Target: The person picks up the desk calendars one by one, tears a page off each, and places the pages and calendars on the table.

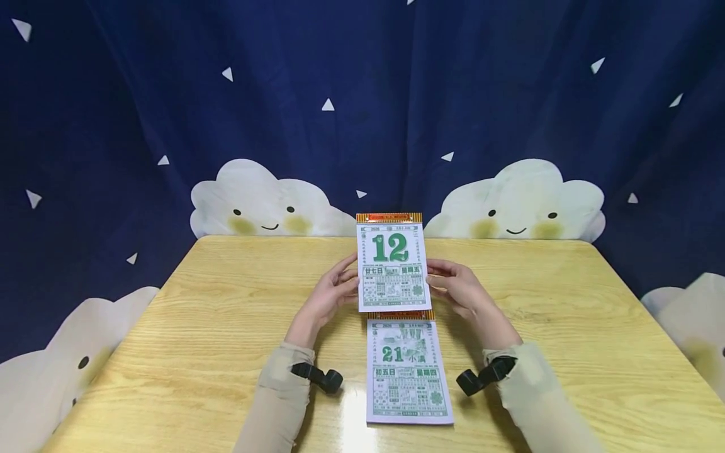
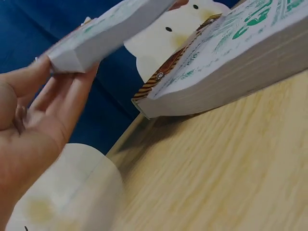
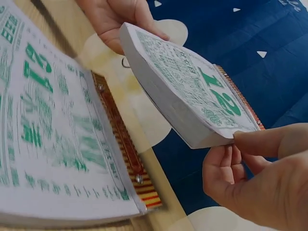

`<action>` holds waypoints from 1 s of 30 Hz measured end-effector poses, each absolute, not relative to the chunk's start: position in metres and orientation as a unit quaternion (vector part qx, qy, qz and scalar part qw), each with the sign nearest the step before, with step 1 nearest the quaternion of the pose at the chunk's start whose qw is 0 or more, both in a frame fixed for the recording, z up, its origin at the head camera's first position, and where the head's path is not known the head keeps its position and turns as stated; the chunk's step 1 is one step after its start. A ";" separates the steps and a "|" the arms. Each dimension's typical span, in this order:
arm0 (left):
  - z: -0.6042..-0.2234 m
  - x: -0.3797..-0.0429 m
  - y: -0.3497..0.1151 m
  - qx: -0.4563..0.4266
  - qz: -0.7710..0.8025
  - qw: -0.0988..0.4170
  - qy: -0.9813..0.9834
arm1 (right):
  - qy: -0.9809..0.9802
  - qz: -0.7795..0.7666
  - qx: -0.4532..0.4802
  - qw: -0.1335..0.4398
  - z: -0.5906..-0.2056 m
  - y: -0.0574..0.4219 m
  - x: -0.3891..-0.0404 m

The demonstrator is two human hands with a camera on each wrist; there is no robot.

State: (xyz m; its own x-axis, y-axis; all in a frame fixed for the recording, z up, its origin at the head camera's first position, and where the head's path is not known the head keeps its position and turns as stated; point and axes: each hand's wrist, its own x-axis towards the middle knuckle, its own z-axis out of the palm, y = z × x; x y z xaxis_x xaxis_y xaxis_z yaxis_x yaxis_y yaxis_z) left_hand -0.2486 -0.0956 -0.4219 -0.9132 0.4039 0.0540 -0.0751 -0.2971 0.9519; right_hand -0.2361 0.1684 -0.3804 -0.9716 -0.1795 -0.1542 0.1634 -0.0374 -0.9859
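Both hands hold a tear-off calendar by its two side edges, its page with a green 12 facing up. My left hand grips the left edge, thumb on top and fingers beneath, as the left wrist view shows. On the opposite edge, my right hand pinches the pad between thumb and fingers. In both wrist views this calendar hangs above the table. A second tear-off calendar, showing a green 21, lies flat on the table nearer the body. Its red and gold striped top band is partly covered by the held calendar in the head view.
The pale wooden table runs back to a dark blue curtain with white triangles and smiling clouds. Black straps with small devices sit on both wrists over beige sleeves.
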 end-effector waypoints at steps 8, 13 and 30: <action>-0.423 -0.244 -0.099 0.187 0.831 0.197 0.485 | 0.671 -0.732 -0.019 0.117 -0.376 0.166 -0.227; -0.423 -0.246 -0.096 0.192 0.836 0.172 0.485 | 0.697 -0.712 -0.032 0.082 -0.374 0.164 -0.222; -0.428 -0.246 -0.098 0.181 0.835 0.147 0.498 | 0.834 -0.196 -0.449 -0.255 -0.371 0.151 -0.204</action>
State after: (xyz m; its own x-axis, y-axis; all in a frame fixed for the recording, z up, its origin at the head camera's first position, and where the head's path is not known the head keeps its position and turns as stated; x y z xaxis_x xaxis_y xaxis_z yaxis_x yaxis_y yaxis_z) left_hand -0.2462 -0.0981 -0.4278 -0.8911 0.4262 0.1557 -0.0655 -0.4605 0.8852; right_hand -0.2041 0.1511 -0.3706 -0.4672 -0.6492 0.6003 -0.8484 0.5203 -0.0976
